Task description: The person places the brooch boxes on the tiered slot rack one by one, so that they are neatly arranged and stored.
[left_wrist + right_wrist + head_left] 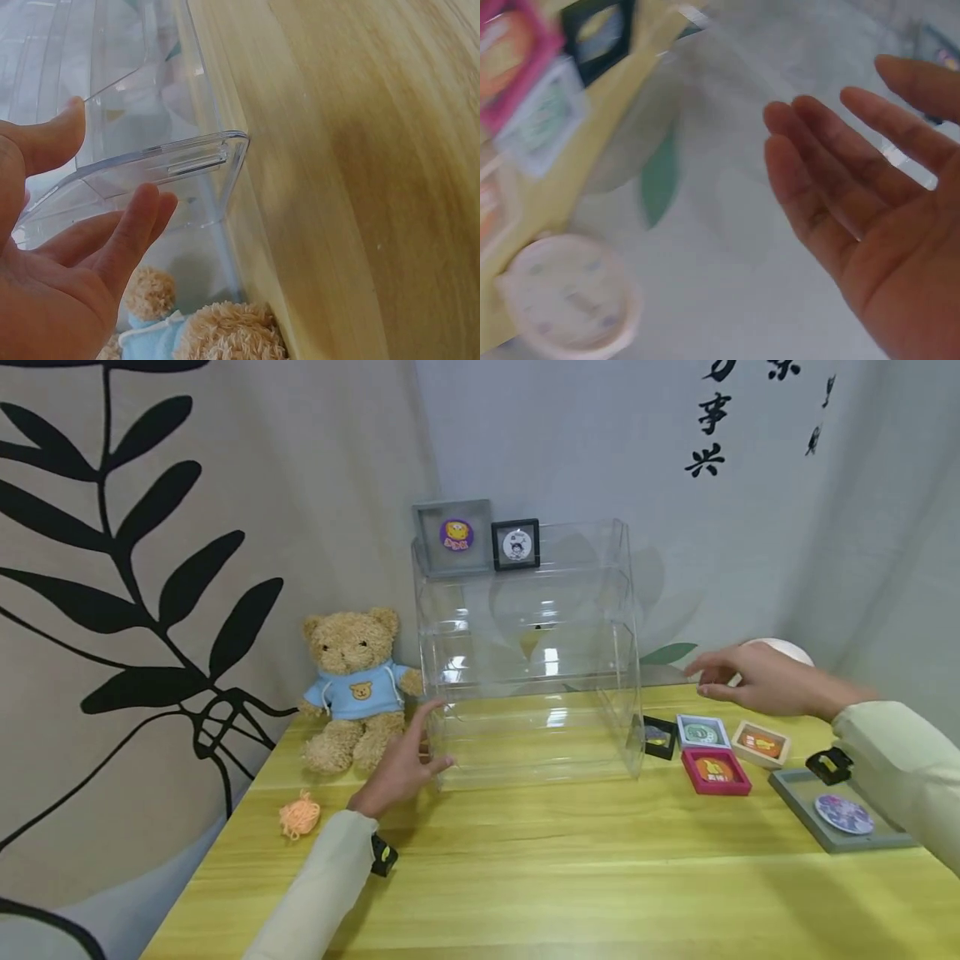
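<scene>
A clear acrylic tiered display stand [536, 774] stands on the table. My left hand [401, 768] is at its left side, thumb and fingers spread on either side of the side panel [150, 156]; firm contact cannot be made out. On the top tier stand a grey frame with a purple badge [457, 535] and a small black frame [517, 545]. My right hand [772, 681] hovers right of the stand, fingers loosely bent, holding nothing. Below it lie a black frame [658, 737], a pale blue frame [702, 732], a pink frame [716, 772] and a cream frame [761, 744].
A teddy bear [352, 693] in a blue hoodie sits left of the stand, with an orange yarn ball [300, 816] in front. A large grey frame [832, 837] lies at the right. Behind my right hand is a round whitish clock [574, 296], blurred. A curtain hangs behind.
</scene>
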A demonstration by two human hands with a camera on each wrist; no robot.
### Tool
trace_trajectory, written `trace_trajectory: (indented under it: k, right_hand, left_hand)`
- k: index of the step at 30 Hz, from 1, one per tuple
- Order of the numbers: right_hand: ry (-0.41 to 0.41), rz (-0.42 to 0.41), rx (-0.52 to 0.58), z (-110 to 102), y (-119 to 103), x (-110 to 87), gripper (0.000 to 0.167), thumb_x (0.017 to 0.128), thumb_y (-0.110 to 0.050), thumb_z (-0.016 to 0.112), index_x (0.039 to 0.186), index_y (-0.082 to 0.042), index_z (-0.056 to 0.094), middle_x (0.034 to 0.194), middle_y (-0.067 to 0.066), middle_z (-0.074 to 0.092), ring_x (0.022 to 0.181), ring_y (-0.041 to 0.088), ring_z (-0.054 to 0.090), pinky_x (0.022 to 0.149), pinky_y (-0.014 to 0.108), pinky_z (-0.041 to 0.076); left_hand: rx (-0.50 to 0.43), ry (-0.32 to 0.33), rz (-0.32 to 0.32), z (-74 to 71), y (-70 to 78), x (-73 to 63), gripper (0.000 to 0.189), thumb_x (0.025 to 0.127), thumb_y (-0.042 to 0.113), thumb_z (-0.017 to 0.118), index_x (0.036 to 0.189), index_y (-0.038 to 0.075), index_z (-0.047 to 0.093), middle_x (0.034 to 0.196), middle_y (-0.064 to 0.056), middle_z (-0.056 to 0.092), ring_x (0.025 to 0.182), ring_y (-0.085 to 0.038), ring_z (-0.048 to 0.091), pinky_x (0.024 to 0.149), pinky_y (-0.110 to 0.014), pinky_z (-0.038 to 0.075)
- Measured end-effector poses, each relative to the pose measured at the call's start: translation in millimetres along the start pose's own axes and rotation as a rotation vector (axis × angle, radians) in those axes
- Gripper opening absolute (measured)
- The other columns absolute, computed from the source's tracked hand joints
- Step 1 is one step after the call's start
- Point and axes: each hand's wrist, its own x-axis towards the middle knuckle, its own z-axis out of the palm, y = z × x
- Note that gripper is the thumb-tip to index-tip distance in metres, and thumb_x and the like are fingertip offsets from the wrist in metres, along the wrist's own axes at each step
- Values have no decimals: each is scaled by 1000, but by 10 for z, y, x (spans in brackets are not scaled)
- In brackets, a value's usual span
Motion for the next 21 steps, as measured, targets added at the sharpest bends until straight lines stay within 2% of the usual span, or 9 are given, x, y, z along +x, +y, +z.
trace_trajectory:
  k: [4, 6, 12, 17, 21]
  right_hand:
    - [-23, 70, -11, 153, 295, -263, 25, 95, -13, 68, 120, -8, 70, 96, -4, 74, 83, 8, 67, 69, 22, 55]
    - [-74, 125, 6, 217, 445, -408, 27, 96, -14, 67, 122, -7, 69, 97, -3, 74, 81, 7, 66, 66, 21, 53]
    - [-236, 256, 73, 358, 870, -765, 33, 100, -14, 60, 127, 4, 62, 99, 5, 74, 83, 15, 68, 65, 28, 55]
    - [-242, 310, 77, 454, 1149, -942, 36, 97, -10, 62, 123, 14, 59, 95, 12, 74, 83, 23, 68, 66, 37, 58]
    - [-200, 338, 43, 533, 1318, -1045, 33, 93, -5, 62, 118, 16, 60, 90, 15, 73, 81, 28, 68, 66, 43, 58]
  left_hand:
    - [0, 9, 7, -20, 3, 19, 92, 88, 13, 77, 154, 45, 20, 149, -37, 41, 117, -50, 63, 90, -54, 60]
    - [3, 9, 12, -26, 1, 27, 92, 88, 13, 77, 154, 45, 21, 151, -36, 41, 118, -50, 62, 91, -55, 59]
    - [19, 11, 5, -32, 3, 30, 92, 88, 15, 78, 154, 45, 21, 149, -36, 43, 121, -51, 61, 93, -58, 57]
    - [39, 21, -5, -29, -2, 17, 91, 88, 18, 78, 153, 47, 21, 144, -37, 49, 119, -49, 62, 94, -59, 56]
    - [22, 15, 5, -23, -2, 0, 90, 89, 16, 77, 153, 45, 22, 144, -38, 48, 120, -50, 62, 95, -58, 56]
